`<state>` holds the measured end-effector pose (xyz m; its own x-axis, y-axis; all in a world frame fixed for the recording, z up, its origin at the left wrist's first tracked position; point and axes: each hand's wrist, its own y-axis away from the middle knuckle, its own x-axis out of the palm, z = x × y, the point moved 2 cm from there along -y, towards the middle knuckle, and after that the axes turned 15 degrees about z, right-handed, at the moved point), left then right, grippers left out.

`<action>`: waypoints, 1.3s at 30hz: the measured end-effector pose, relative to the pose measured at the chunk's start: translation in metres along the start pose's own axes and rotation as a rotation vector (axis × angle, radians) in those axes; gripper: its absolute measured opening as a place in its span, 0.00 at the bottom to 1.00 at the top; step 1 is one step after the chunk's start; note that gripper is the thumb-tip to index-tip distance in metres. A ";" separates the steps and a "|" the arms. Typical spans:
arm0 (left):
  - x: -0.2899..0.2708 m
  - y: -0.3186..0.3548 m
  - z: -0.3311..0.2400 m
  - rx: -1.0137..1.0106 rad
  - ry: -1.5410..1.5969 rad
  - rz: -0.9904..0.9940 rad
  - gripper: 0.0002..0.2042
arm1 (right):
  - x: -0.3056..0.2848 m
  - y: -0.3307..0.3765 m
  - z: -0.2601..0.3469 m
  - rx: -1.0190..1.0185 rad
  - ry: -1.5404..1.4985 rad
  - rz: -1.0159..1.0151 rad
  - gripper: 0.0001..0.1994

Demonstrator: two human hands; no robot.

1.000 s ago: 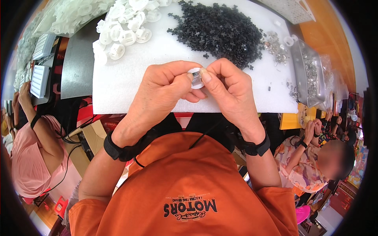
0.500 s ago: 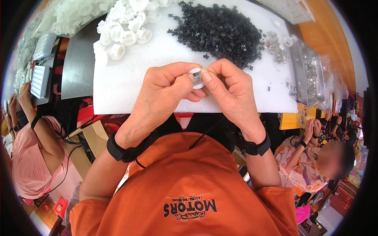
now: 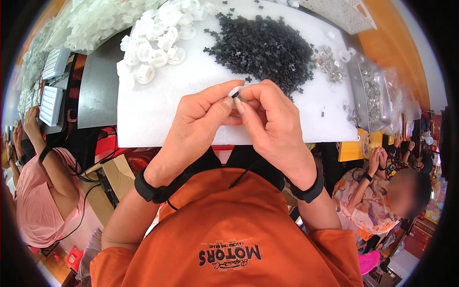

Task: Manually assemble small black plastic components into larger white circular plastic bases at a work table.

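Observation:
Above the near part of a white foam sheet (image 3: 158, 107), both my hands meet at a small white round plastic part (image 3: 234, 91). My left hand (image 3: 198, 122) grips it between thumb and forefinger. My right hand (image 3: 277, 124) is closed, with thumb and forefinger pressed against the same part. Something small and dark shows in its middle, mostly hidden by fingertips. Just beyond my fingers lies a big heap of small black cross-shaped pieces (image 3: 267, 50). To its left is a pile of white round plastic parts (image 3: 165, 40).
Small shiny metal pieces (image 3: 330, 67) lie right of the black heap, beside a metal tray (image 3: 356, 91) of similar bits. A bag of translucent parts (image 3: 100, 24) stands far left. People work on both sides: a pink sleeve (image 3: 45, 191) left, a patterned top (image 3: 356, 191) right.
The white part has turned so its face tilts away and shows more edge-on. My right hand has shifted slightly left, its thumb lower on the part. The whole view has moved a little.

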<state>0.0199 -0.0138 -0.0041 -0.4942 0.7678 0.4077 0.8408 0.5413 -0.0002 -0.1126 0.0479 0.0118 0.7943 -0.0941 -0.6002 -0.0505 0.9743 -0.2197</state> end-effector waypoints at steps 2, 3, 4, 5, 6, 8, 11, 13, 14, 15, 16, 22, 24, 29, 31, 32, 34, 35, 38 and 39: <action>0.002 0.000 -0.002 0.009 -0.116 0.019 0.16 | 0.001 0.000 -0.001 0.006 0.012 -0.003 0.06; 0.002 0.001 -0.001 0.010 -0.115 0.019 0.16 | 0.001 -0.001 -0.001 0.012 0.024 -0.005 0.06; 0.002 0.001 -0.001 0.014 -0.134 0.028 0.16 | 0.001 -0.001 -0.001 0.012 0.024 -0.005 0.06; 0.002 0.001 0.000 0.017 -0.153 0.036 0.16 | 0.001 -0.001 -0.001 0.005 0.029 -0.023 0.06; 0.001 0.001 0.001 0.017 -0.153 0.036 0.16 | 0.001 -0.002 -0.001 -0.001 0.034 -0.040 0.06; 0.000 0.001 0.005 0.050 -0.154 0.034 0.15 | 0.001 -0.002 -0.001 -0.011 0.025 -0.058 0.06; -0.002 0.000 0.005 0.042 -0.181 0.042 0.16 | 0.002 -0.003 0.000 -0.033 0.017 -0.081 0.06; -0.002 0.000 0.005 0.042 -0.175 0.037 0.16 | 0.003 -0.003 0.001 -0.044 0.019 -0.085 0.06; -0.002 0.000 0.005 0.044 -0.170 0.032 0.16 | 0.003 -0.003 0.001 -0.048 0.030 -0.089 0.06; -0.002 0.000 0.005 0.044 -0.169 0.031 0.16 | 0.004 -0.003 0.002 -0.051 0.041 -0.093 0.06; -0.002 0.000 0.005 0.047 -0.171 0.029 0.16 | 0.004 -0.003 0.002 -0.051 0.041 -0.092 0.06; 0.001 0.002 0.007 0.058 -0.188 -0.001 0.15 | 0.005 -0.004 0.001 -0.078 0.131 -0.083 0.07; 0.001 0.002 0.006 0.058 -0.196 -0.010 0.14 | 0.006 -0.005 0.001 -0.115 0.142 -0.091 0.07; 0.002 0.001 0.007 0.091 -0.277 -0.047 0.14 | 0.006 -0.005 0.001 -0.122 0.152 -0.100 0.07; 0.003 0.001 0.007 0.088 -0.289 -0.063 0.14 | 0.007 -0.005 0.001 -0.124 0.159 -0.103 0.07; 0.003 0.001 0.007 0.085 -0.300 -0.078 0.14 | 0.008 -0.005 0.000 -0.118 0.148 -0.106 0.07; 0.003 0.002 0.005 0.088 -0.321 -0.072 0.14 | 0.011 -0.004 0.000 -0.112 0.139 -0.109 0.07; 0.002 0.003 0.005 0.090 -0.344 -0.071 0.14 | 0.012 -0.004 0.000 -0.119 0.145 -0.110 0.08; 0.003 0.003 0.005 0.081 -0.355 -0.073 0.13 | 0.012 -0.003 0.000 -0.127 0.167 -0.102 0.08; 0.003 0.004 0.005 0.080 -0.354 -0.074 0.13 | 0.012 -0.003 0.000 -0.129 0.184 -0.095 0.08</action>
<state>0.0206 -0.0080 -0.0078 -0.6106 0.7890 0.0684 0.7869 0.6142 -0.0601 -0.1029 0.0438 0.0057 0.6758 -0.2313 -0.6999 -0.0669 0.9263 -0.3708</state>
